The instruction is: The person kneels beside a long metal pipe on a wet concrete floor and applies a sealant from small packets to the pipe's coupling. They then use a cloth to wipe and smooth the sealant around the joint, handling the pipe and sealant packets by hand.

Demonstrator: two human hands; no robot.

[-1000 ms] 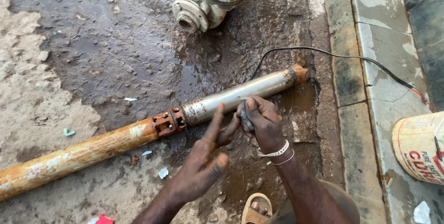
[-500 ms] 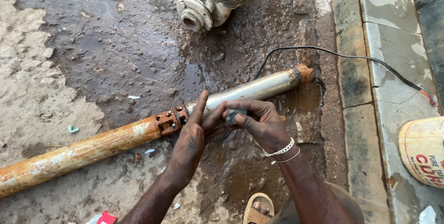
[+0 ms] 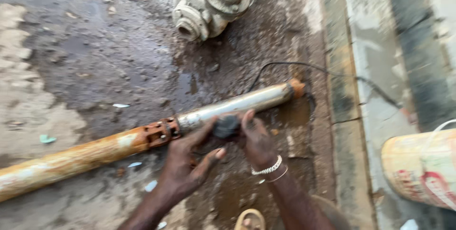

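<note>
A long cylindrical submersible pump [image 3: 142, 144], rusty orange along its left body and bare grey metal toward its right end, lies slantwise on wet, muddy concrete ground [image 3: 95, 59]. A rust-red flanged coupling [image 3: 159, 132] joins the two sections. The step in hand appears to be working a small dark, round, rubbery part [image 3: 226, 126] against the grey section, just right of the coupling. The right hand [image 3: 256, 140], with metal bangles at the wrist, curls its fingers around this part and presses it to the tube. The left hand [image 3: 187, 163] lies beside it with fingers spread and loose, the thumb and forefinger reaching toward the part; it grips nothing that can be made out.

To do this well, judging from the wet surfaces, the part should be held squarely to the tube while the free hand steadies the rounded body against rolling; slick mud is likely to weaken the grip.

Around the work: a pale cast-metal surface pump [image 3: 211, 2] with open round ports stands well apart at the top; a pale plastic bucket with red markings [image 3: 420, 168] sits at the right on the raised concrete kerb [image 3: 370, 92]. A thin black cable [image 3: 304, 66] runs from the orange-capped right end across the kerb and could snag a wrist. A sandal toe [image 3: 249, 219] shows at the lower edge. Small pale scraps [image 3: 47, 139] dot the mud.
</note>
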